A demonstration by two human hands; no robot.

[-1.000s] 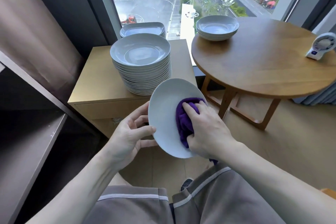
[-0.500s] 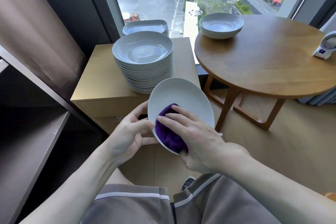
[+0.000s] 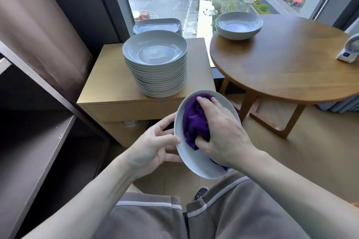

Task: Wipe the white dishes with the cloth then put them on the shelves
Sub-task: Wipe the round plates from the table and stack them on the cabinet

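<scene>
dish [image 3: 194, 165]: right rim covered by the right hand [image 3: 223, 132]
cloth [image 3: 194, 120]: partly under the right palm
left hand [image 3: 153, 147]: fingertips behind the dish
white device [image 3: 350, 49]: far beyond the right hand, cut off by the edge

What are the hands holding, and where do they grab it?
The left hand holds the white dish by its left rim. The right hand grips the bunched purple cloth from above, pressing it inside the dish.
</scene>
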